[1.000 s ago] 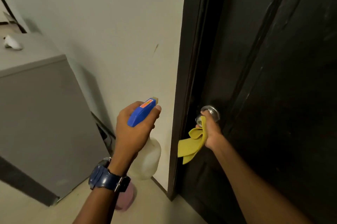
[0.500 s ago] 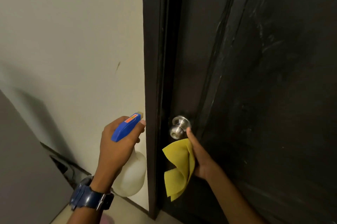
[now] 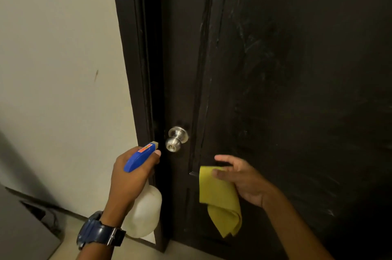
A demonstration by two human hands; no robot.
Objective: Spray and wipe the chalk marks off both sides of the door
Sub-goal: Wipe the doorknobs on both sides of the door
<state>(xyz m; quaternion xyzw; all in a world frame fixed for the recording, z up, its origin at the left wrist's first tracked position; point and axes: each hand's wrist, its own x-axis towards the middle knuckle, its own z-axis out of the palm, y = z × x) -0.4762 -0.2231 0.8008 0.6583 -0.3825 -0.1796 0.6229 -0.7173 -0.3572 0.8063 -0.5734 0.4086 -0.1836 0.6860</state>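
The dark door [image 3: 297,90] fills the right of the view, shut in its frame, with faint whitish chalk smears [image 3: 252,43] on its upper panel. A silver round knob [image 3: 176,139] sticks out at the door's left edge. My left hand [image 3: 131,177] grips a spray bottle [image 3: 142,213] with a blue trigger head and a white body, its nozzle just left of the knob. My right hand [image 3: 239,179] is below and right of the knob, holding a folded yellow cloth [image 3: 218,198] that hangs down in front of the door.
A cream wall [image 3: 59,69] runs left of the dark door frame [image 3: 131,69]. A grey cabinet corner [image 3: 21,230] stands at the lower left. The pale floor [image 3: 72,236] shows beneath my left wrist, which wears a blue watch.
My right hand let go of the knob and moved down and right with the cloth. The view swung toward the door, and the grey cabinet slid mostly out of view.
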